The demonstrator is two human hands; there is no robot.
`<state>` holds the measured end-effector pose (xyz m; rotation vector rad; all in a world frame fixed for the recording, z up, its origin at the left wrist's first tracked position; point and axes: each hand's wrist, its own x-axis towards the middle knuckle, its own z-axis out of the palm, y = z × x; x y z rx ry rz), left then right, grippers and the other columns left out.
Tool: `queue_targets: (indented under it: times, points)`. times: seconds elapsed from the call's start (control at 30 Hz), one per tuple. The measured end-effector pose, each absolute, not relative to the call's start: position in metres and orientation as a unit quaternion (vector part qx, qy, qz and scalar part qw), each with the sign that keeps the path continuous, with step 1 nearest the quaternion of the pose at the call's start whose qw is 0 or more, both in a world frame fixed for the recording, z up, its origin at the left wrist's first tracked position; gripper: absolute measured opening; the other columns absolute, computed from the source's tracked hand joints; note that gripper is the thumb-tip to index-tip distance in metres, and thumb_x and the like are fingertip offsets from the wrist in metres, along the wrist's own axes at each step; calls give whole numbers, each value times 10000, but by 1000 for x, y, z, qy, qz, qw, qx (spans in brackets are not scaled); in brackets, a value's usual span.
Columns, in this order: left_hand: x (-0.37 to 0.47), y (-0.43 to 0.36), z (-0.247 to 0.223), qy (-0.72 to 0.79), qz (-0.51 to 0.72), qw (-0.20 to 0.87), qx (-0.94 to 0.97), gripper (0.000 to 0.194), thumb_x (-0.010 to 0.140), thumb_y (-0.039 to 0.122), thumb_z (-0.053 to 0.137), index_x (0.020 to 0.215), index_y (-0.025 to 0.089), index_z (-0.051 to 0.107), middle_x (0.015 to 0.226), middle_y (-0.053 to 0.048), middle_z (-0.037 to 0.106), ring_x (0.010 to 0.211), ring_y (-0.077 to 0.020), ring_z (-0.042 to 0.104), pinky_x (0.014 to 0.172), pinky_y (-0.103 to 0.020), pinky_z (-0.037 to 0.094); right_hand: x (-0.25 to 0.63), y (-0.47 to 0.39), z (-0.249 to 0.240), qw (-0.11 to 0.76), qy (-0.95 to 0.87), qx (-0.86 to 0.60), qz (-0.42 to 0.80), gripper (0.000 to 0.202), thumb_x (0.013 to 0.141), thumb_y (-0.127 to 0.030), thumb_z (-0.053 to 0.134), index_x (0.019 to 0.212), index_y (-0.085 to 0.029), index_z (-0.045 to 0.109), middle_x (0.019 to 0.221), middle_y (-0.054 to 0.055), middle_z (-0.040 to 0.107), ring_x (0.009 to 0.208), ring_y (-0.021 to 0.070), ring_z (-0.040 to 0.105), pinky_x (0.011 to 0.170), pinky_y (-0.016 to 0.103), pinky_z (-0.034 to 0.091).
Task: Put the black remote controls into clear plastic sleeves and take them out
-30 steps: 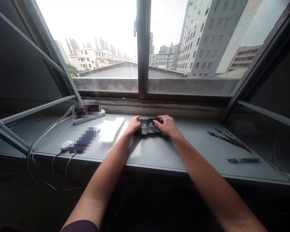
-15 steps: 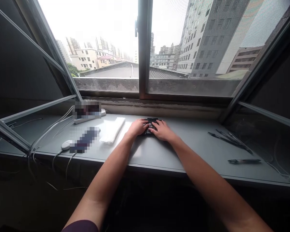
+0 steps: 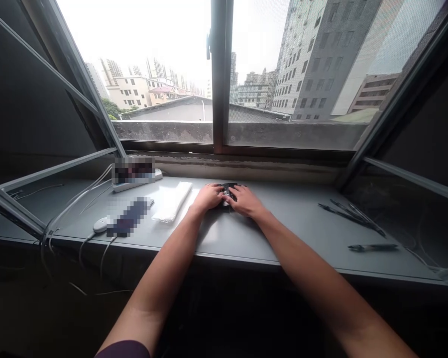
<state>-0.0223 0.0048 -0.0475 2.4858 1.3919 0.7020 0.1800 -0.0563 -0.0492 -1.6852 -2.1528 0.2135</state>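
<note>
A small black keyboard [image 3: 226,192] with light markings on its keys lies on the grey tabletop near the window side. My left hand [image 3: 208,197] grips its left side, fingers bent over the far part and thumb toward the middle. From the right, my right hand [image 3: 245,200] has hold of the other side, its thumb close to the left one. Both hands cover much of the keyboard, so its outer ends are hidden. A white plastic-wrapped packet [image 3: 173,201] lies just left of my left hand.
Farther left are a white power strip [image 3: 137,184], a blurred-out phone-sized item [image 3: 129,217], a round white charger [image 3: 100,225] and hanging cables. Several dark pens [image 3: 353,216] and a separate pen [image 3: 372,247] lie right. Metal frame bars [image 3: 410,179] rise at both sides.
My hands have drawn closer together over the keyboard, the right hand shifting left. Less of the keyboard's right part shows. The whole view has shifted slightly.
</note>
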Motion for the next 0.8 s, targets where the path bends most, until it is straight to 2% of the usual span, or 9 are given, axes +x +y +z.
queue_targets:
  times: [0.17,0.33,0.5,0.7,0.8]
  points:
    - [-22,1,-45,481,239,98,838,419,1020,308,572,1357,223,806,1518,-111,692,1496,-307,562,1288,-390,376,177,-55,-48,209,-774,-597,15,756,1107,-708,376,1558,-169,653,1603,194,598,1516,387,486,1270,506,350]
    - [-20,-1,-45,485,257,110,829,392,1014,320,599,1323,236,826,1499,-122,702,1452,-333,597,1262,-409,410,178,-54,-49,215,-777,-591,9,704,1098,-689,438,1522,-185,684,1572,186,616,1484,381,504,1251,492,372]
    - [-20,-2,-44,492,252,106,827,391,1011,350,602,1318,263,827,1477,-103,719,1437,-319,606,1235,-406,437,180,-55,-49,219,-781,-585,8,675,1095,-688,456,1493,-204,706,1531,179,628,1442,374,526,1220,477,402]
    - [-18,-7,-42,501,253,103,821,380,1010,372,616,1294,260,841,1493,-114,707,1404,-357,627,1206,-436,458,183,-54,-48,232,-791,-565,14,635,1129,-638,410,1462,-198,723,1485,168,652,1413,363,547,1200,465,412]
    - [-15,-11,-38,503,257,99,819,361,1023,395,602,1234,262,863,1436,-122,738,1356,-367,652,1177,-446,481,184,-53,-46,241,-794,-558,20,603,1142,-607,400,1451,-207,729,1463,158,669,1389,345,567,1200,447,407]
